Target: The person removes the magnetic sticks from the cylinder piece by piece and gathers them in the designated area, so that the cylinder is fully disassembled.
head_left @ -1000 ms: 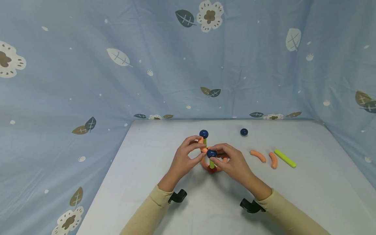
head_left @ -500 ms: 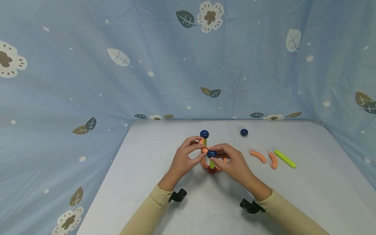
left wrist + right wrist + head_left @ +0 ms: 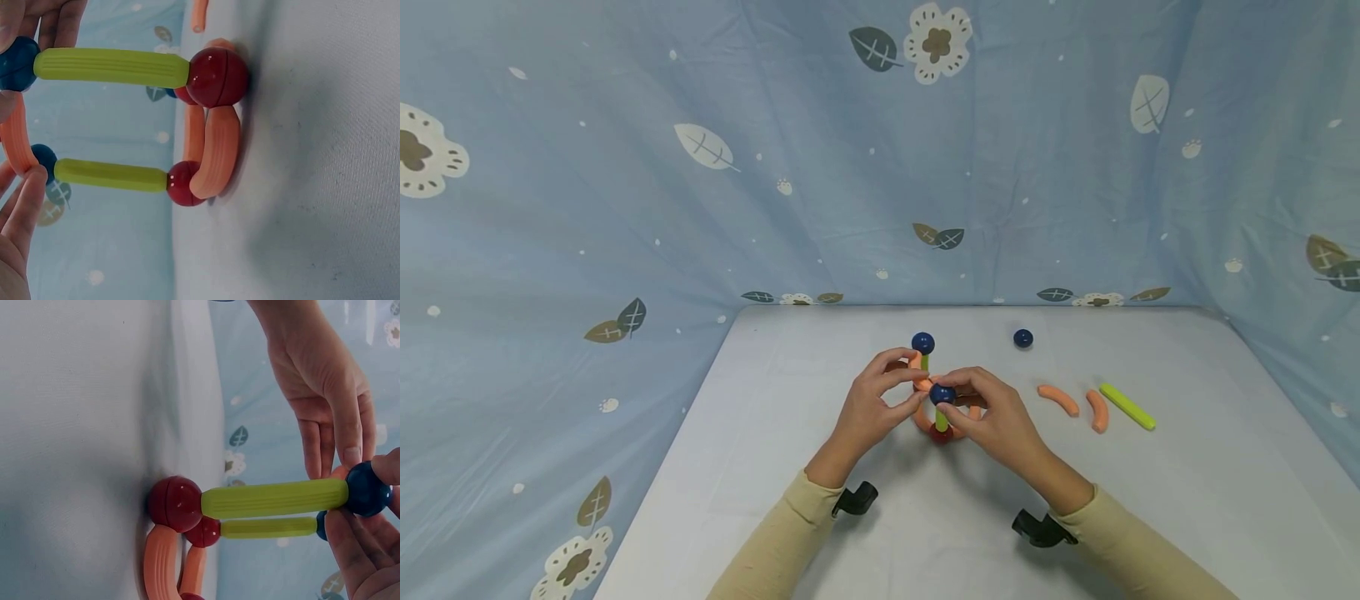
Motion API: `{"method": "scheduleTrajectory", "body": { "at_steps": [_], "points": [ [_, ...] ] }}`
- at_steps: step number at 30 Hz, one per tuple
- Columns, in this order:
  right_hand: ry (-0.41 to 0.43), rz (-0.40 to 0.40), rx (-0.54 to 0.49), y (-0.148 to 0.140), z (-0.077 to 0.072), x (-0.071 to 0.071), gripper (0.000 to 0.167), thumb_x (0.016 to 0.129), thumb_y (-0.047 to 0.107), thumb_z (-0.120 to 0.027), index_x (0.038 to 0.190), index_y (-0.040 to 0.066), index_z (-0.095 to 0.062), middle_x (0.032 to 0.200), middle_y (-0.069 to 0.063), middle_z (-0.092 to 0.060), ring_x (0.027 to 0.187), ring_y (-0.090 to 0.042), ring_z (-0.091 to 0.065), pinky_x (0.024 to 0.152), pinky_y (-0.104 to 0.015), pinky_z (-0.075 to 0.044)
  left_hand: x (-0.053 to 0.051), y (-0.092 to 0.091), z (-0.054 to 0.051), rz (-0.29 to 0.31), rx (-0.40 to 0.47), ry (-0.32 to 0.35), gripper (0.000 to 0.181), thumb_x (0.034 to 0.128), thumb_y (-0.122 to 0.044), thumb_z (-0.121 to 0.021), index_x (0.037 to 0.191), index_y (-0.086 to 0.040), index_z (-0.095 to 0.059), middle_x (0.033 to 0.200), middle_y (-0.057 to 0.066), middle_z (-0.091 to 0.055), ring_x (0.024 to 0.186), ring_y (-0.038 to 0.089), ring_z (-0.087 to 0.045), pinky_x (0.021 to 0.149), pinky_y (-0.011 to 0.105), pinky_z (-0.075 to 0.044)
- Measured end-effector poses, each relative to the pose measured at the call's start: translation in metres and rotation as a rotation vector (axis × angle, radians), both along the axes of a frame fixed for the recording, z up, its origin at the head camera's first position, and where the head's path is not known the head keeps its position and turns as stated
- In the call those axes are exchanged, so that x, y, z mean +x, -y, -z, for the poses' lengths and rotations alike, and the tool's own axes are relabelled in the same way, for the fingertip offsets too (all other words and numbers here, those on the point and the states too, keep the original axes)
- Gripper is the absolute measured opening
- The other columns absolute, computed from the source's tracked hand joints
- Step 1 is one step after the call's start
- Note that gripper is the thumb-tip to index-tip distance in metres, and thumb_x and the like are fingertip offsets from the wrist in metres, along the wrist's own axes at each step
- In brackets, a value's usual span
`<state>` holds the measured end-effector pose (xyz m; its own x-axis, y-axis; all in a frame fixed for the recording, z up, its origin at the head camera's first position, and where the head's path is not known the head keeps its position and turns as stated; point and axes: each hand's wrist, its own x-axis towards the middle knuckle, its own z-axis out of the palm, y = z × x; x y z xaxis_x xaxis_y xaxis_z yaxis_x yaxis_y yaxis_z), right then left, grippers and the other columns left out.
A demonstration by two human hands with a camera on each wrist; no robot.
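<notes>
A structure of balls and rods stands mid-table: red balls (image 3: 217,77) joined by curved orange rods (image 3: 161,562) at the bottom, with upright green rods (image 3: 275,498) topped by blue balls. My right hand (image 3: 994,412) pinches the near blue ball (image 3: 942,395) between thumb and fingers. With thumb and fingertips my left hand (image 3: 871,400) pinches a curved orange rod (image 3: 17,140) at the top level, which spans between the near blue ball and another blue ball (image 3: 44,164). The far blue ball (image 3: 922,342) rises behind the left fingers. Hands hide part of the base.
On the white table to the right lie two curved orange rods (image 3: 1058,400) (image 3: 1097,411) and a straight green rod (image 3: 1127,406). A loose blue ball (image 3: 1022,338) sits farther back. A blue patterned cloth (image 3: 820,167) hangs behind the table.
Both hands keep their holds at nearly the same place. The two blue balls on the structure have shifted very slightly to the right.
</notes>
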<state>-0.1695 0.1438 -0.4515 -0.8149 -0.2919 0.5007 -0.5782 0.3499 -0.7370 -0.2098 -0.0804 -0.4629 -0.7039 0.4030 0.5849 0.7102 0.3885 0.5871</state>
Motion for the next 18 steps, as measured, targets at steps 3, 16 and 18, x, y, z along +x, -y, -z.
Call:
{"method": "scheduleTrajectory", "body": {
  "at_steps": [3,16,18],
  "points": [
    [-0.012,-0.001,-0.004,0.0002,0.0014,-0.0002,0.034,0.089,0.010,-0.080,0.120,0.014,-0.068,0.115,0.001,-0.067,0.097,-0.017,-0.071,0.085,-0.035,-0.060,-0.0005,-0.0001,0.0001,0.003,-0.001,-0.004,0.028,0.0887,-0.013,-0.081,0.116,-0.011,-0.077,0.138,0.005,-0.056,0.116,0.016,-0.061,0.101,0.031,-0.051],
    [0.012,-0.014,-0.021,-0.0037,0.0031,0.0010,0.034,0.090,0.007,-0.078,0.121,0.015,-0.066,0.118,-0.001,-0.066,0.099,-0.017,-0.070,0.083,-0.035,-0.060,-0.0027,0.0030,0.0018,-0.016,-0.021,-0.008,0.028,0.0887,-0.014,-0.081,0.117,-0.013,-0.076,0.141,0.003,-0.053,0.120,0.016,-0.058,0.101,0.033,-0.051],
    [0.013,-0.011,-0.020,-0.0040,0.0031,0.0008,0.033,0.090,0.007,-0.078,0.121,0.014,-0.066,0.117,-0.001,-0.066,0.098,-0.017,-0.070,0.084,-0.033,-0.060,-0.0030,0.0027,0.0017,-0.012,-0.027,-0.024,0.029,0.0883,-0.013,-0.081,0.117,-0.012,-0.076,0.141,0.004,-0.054,0.123,0.018,-0.056,0.101,0.036,-0.051]
  ]
}}
